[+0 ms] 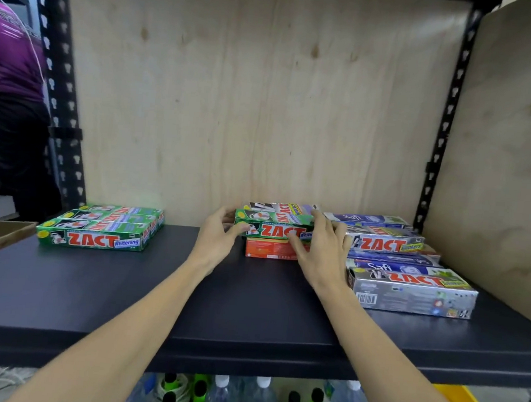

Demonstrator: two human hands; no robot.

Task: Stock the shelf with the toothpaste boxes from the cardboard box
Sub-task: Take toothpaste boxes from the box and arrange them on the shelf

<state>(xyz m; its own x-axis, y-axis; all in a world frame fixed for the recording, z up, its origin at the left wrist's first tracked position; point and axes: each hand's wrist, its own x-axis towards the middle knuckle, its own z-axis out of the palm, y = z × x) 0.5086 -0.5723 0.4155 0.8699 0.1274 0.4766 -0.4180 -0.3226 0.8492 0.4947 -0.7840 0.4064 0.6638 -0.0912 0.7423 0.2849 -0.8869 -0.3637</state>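
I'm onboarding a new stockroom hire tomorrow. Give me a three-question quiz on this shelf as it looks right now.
1. True or false: the left hand and right hand are both on the green Zact box in the middle of the shelf.
2. What colour is the box lying under that green one?
A. orange
B. blue
C. silver
3. Fill in: the three green Zact Whitening boxes on the left lie ______, not stacked.

Key
1. True
2. A
3. side by side
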